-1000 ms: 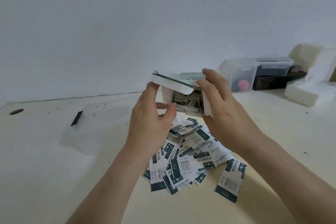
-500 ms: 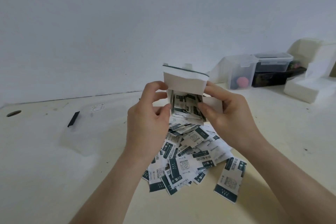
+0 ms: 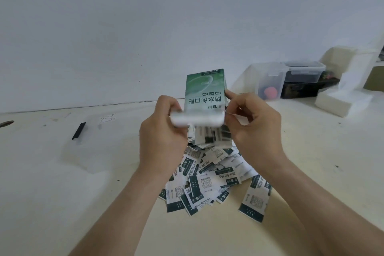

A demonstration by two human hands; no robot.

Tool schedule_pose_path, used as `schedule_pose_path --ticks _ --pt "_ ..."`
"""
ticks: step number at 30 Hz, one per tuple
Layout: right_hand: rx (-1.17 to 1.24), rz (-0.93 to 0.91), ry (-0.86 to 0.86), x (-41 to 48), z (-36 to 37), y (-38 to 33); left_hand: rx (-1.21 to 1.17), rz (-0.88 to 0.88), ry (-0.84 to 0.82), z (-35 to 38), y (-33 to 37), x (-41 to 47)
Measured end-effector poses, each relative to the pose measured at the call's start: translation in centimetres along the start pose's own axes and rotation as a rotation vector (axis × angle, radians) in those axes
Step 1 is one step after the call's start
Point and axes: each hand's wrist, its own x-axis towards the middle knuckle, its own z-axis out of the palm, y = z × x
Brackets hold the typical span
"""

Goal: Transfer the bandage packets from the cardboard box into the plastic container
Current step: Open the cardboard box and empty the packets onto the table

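The box (image 3: pixel 204 91) is upended, mouth down, so the packets (image 3: pixel 209 181) spill out; left hand (image 3: pixel 164 137) curls round its flap, right hand (image 3: pixel 255 131) pinches its side; they heap on the table (image 3: pixel 62 203) beneath.

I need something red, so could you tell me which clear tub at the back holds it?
The taller left tub, with a red shape showing through its wall; the flatter right tub holds dark contents.
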Motion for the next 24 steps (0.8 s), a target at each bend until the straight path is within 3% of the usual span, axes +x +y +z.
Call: schedule_pose_path --ticks 4,13,17,20,21,23,24 --pt "-0.012 -0.075 0.019 -0.1 0.2 0.7 -0.078 0.016 -0.079 -0.3 0.1 -0.2" --pt "-0.123 -0.312 0.119 0.1 1.0 1.3 -0.148 0.098 -0.023 0.0 -0.4 0.0" --pt "-0.061 0.023 0.131 -0.2 1.1 2.2 -0.01 -0.029 -0.092 -0.5 0.4 0.7" --pt "-0.014 0.245 0.245 0.4 0.1 2.7 0.019 0.071 -0.066 -1.9 2.4 1.1" --pt "-0.007 0.298 0.287 0.6 -0.2 2.8 -0.046 0.092 -0.163 -2.4 3.1 0.9" --pt "-0.03 0.378 0.361 1.1 -0.8 3.0 -0.172 0.097 -0.557 -3.0 5.1 -0.3" --pt "-0.06 0.41 0.389 1.2 -1.1 3.4 -0.124 0.15 -0.774 -2.9 6.0 -1.4"
